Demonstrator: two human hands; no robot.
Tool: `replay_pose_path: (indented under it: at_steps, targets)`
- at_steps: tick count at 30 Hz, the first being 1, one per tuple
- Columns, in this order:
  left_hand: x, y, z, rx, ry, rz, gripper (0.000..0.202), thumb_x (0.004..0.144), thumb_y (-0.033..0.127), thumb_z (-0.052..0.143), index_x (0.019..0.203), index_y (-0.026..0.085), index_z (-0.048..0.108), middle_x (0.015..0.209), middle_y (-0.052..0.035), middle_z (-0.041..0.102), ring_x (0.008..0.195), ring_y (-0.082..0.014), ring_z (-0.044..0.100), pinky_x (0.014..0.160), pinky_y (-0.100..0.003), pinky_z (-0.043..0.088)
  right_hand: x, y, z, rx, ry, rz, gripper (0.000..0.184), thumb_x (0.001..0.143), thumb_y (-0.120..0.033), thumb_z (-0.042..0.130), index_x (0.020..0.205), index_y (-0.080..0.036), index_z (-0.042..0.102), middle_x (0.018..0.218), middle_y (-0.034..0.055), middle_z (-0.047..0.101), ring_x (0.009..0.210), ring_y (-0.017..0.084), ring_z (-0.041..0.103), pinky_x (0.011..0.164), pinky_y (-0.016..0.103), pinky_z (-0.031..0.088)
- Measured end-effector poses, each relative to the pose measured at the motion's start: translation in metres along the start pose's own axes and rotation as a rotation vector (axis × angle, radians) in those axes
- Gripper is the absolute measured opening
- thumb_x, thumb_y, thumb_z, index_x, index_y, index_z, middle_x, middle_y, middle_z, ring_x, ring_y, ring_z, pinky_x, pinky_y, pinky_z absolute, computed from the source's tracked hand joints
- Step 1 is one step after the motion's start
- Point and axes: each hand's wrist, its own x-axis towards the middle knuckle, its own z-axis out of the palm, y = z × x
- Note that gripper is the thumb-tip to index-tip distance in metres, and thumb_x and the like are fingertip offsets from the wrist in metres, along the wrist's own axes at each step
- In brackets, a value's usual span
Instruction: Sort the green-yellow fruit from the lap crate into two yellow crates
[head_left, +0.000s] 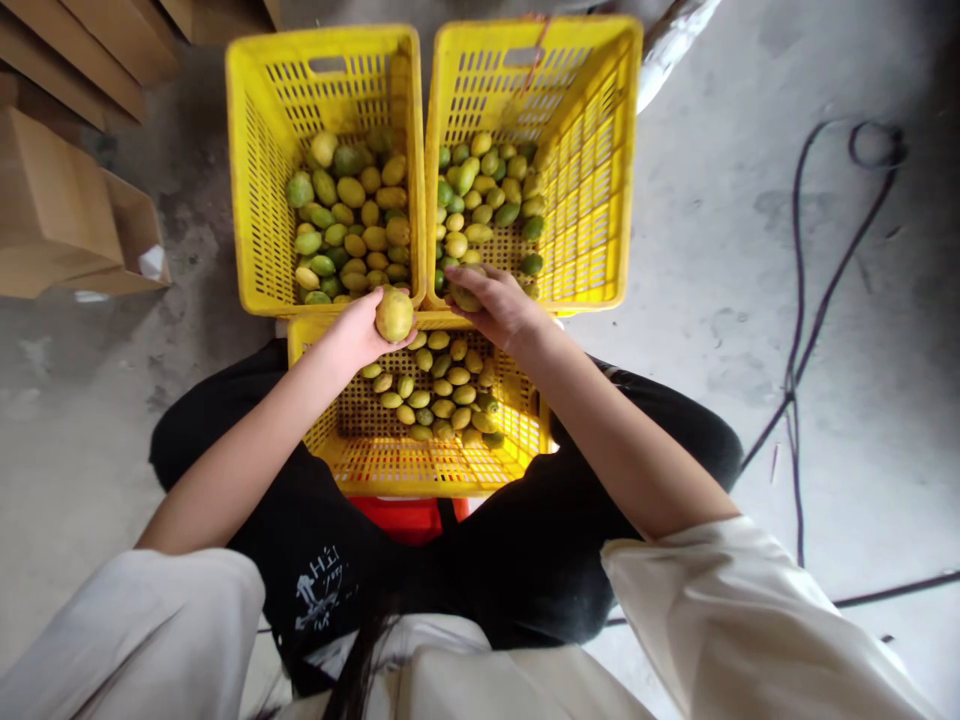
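Note:
My left hand (366, 328) is closed around a yellow lemon (394, 314), holding it above the meeting edges of the crates. My right hand (501, 305) grips a darker, greenish lemon (466, 292) at the near rim of the right crate, its fingers partly covering the fruit. Below both hands, a near yellow crate (420, 480) holds loose lemons (442, 390), some of them behind my left hand. Beyond stand a left yellow crate (234, 180) with a deeper pile of green and yellow lemons (350, 190) and a right yellow crate (634, 160) with more lemons (480, 200).
Cardboard boxes (60, 200) stand on the floor at the left. A black cable (799, 330) lies looped across the grey concrete (720, 330) on the right. Something red (397, 520) shows under the near crate, between my legs. A foil-wrapped object (675, 45) is behind the right crate.

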Motion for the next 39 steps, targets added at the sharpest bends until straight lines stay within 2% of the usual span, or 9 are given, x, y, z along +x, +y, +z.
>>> replay_pose_path:
  at_steps: [3, 6, 11, 15, 20, 25, 30, 35, 39]
  targets:
    - [-0.001, 0.001, 0.001, 0.021, 0.007, -0.024, 0.018, 0.100, 0.040, 0.061, 0.096, 0.023, 0.066, 0.079, -0.0044, 0.070, 0.071, -0.0194, 0.068, 0.066, -0.030, 0.058, 0.001, -0.001, 0.002, -0.021, 0.034, 0.051, 0.021, 0.094, -0.037, 0.072, 0.087, -0.021, 0.060, 0.074, -0.0025, 0.065, 0.066, 0.010, 0.062, 0.055, 0.017, 0.051]
    - [-0.003, 0.002, 0.003, 0.039, -0.034, 0.021, 0.019, 0.094, 0.035, 0.073, 0.088, 0.019, 0.065, 0.072, -0.0025, 0.067, 0.062, -0.0150, 0.066, 0.062, -0.025, 0.055, 0.005, -0.003, 0.004, -0.037, 0.099, 0.113, 0.032, 0.105, -0.046, 0.052, 0.086, -0.020, 0.058, 0.070, -0.0001, 0.063, 0.061, 0.011, 0.061, 0.046, 0.016, 0.043]
    - [-0.005, 0.002, 0.004, 0.055, -0.062, 0.109, 0.012, 0.091, 0.025, 0.074, 0.087, 0.019, 0.065, 0.075, -0.0010, 0.068, 0.070, -0.0146, 0.068, 0.071, -0.026, 0.056, 0.004, -0.003, 0.007, -0.006, 0.076, 0.152, 0.028, 0.109, -0.034, 0.041, 0.091, -0.020, 0.058, 0.073, 0.0015, 0.064, 0.062, 0.013, 0.062, 0.049, 0.020, 0.048]
    - [-0.002, 0.003, 0.001, 0.078, -0.027, 0.097, 0.007, 0.095, 0.027, 0.066, 0.095, 0.020, 0.068, 0.077, -0.0014, 0.068, 0.077, -0.0181, 0.068, 0.076, -0.031, 0.057, 0.003, -0.001, 0.006, -0.015, 0.009, 0.158, 0.023, 0.104, -0.037, 0.054, 0.089, -0.020, 0.059, 0.075, 0.0010, 0.062, 0.064, 0.013, 0.061, 0.055, 0.022, 0.053]
    - [0.000, 0.004, 0.000, 0.099, -0.025, 0.008, 0.020, 0.102, 0.033, 0.053, 0.094, 0.021, 0.066, 0.075, -0.0031, 0.068, 0.069, -0.0187, 0.066, 0.067, -0.030, 0.055, 0.007, 0.003, -0.001, -0.072, -0.009, 0.024, 0.022, 0.089, -0.034, 0.076, 0.090, -0.022, 0.058, 0.077, -0.0031, 0.062, 0.072, 0.011, 0.064, 0.065, 0.020, 0.056]
    - [0.001, 0.005, 0.003, 0.106, -0.010, -0.001, 0.026, 0.099, 0.041, 0.064, 0.086, 0.019, 0.063, 0.069, -0.0020, 0.066, 0.060, -0.0154, 0.064, 0.061, -0.026, 0.052, 0.020, 0.007, -0.009, -0.124, 0.011, 0.033, 0.026, 0.093, -0.048, 0.067, 0.092, -0.023, 0.058, 0.077, -0.0018, 0.064, 0.078, 0.015, 0.068, 0.063, 0.022, 0.055]
    - [0.000, 0.004, 0.005, 0.059, 0.006, 0.090, 0.018, 0.088, 0.028, 0.079, 0.088, 0.019, 0.063, 0.067, 0.0017, 0.063, 0.061, -0.0117, 0.062, 0.066, -0.023, 0.054, 0.023, 0.006, -0.006, -0.071, 0.031, 0.082, 0.018, 0.098, -0.033, 0.056, 0.086, -0.021, 0.059, 0.075, 0.0011, 0.062, 0.076, 0.016, 0.066, 0.065, 0.027, 0.059]
    - [0.000, 0.006, 0.003, 0.071, 0.061, 0.093, 0.013, 0.093, 0.032, 0.072, 0.093, 0.024, 0.063, 0.076, 0.0002, 0.068, 0.075, -0.0175, 0.066, 0.077, -0.032, 0.059, 0.011, 0.004, -0.001, -0.077, 0.013, 0.011, 0.023, 0.087, -0.030, 0.076, 0.081, -0.022, 0.055, 0.073, -0.0030, 0.061, 0.072, 0.011, 0.063, 0.067, 0.021, 0.057]
    - [0.006, 0.009, -0.001, 0.064, 0.033, 0.057, 0.016, 0.097, 0.039, 0.066, 0.092, 0.024, 0.063, 0.078, -0.0017, 0.070, 0.074, -0.0188, 0.066, 0.075, -0.034, 0.059, 0.005, 0.002, 0.001, -0.082, 0.035, 0.034, 0.020, 0.090, -0.032, 0.072, 0.084, -0.022, 0.056, 0.070, -0.0039, 0.060, 0.070, 0.011, 0.063, 0.062, 0.019, 0.053]
